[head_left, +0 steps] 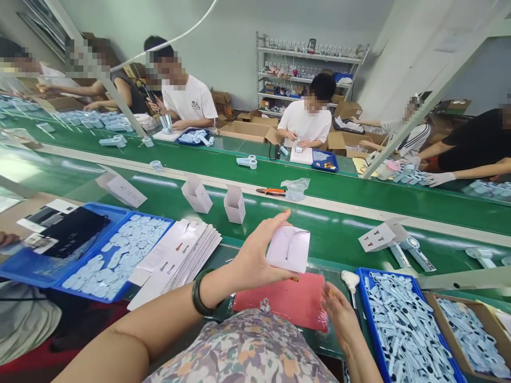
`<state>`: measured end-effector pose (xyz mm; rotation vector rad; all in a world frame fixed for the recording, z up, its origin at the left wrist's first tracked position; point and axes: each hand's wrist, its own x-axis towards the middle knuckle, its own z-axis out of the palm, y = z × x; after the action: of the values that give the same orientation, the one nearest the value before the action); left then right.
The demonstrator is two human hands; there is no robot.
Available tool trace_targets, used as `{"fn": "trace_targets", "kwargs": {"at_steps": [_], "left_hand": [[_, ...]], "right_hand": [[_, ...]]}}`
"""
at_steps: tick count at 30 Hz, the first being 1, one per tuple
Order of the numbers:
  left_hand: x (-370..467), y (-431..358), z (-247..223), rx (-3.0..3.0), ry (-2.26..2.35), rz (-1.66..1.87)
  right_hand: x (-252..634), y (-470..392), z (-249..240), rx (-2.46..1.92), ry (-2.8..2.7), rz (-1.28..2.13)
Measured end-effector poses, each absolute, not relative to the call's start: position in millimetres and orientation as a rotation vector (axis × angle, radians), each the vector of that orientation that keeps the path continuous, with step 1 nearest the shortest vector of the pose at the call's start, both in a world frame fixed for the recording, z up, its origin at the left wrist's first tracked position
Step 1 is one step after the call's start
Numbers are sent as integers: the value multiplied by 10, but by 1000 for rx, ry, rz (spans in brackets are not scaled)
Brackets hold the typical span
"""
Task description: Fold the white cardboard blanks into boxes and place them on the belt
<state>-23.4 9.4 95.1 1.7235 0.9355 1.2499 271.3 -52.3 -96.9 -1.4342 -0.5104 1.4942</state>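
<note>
A small white cardboard box (288, 249) is gripped in my left hand (255, 252), thumb on the upper side and fingers beneath. Its closed flap end faces up toward me, above a red mat (285, 300). At the mat's right edge is my right hand (339, 311), fingers apart and holding nothing that shows. To the left lies a stack of flat printed white cartons (191, 244). Two open white boxes (235, 205) stand on the green belt ahead. A blue tray (403, 319) of light-blue plastic parts sits right of my right hand.
Orange-handled pliers (273, 191) and a clear plastic bag (295, 189) lie on the far side of the belt. Left is a blue tray (80, 279) of pale-blue pieces. A cardboard box (433, 303) with more parts is at right. Several people work across the green conveyor (207, 167).
</note>
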Motion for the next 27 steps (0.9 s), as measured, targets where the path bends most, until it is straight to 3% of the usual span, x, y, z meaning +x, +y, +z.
{"fn": "trace_targets", "kwargs": {"at_steps": [3,6,12,21,27], "left_hand": [[-124,199,752,1549,975,1349],[40,300,454,920,850,1444],[346,272,-56,67,715,1235],[599,288,-690,342,774,1081],[329,428,-869,578,1144,884]], "right_hand": [[2559,-585,-838,-1323,-398,1578],[2219,-529,-582,-1136,-412,1644],[1814,-165,-177,-1074,-558,1393],[1835,180,-369,-1182,-575,1119],[2731,958,-853,-1531,-759,749]]}}
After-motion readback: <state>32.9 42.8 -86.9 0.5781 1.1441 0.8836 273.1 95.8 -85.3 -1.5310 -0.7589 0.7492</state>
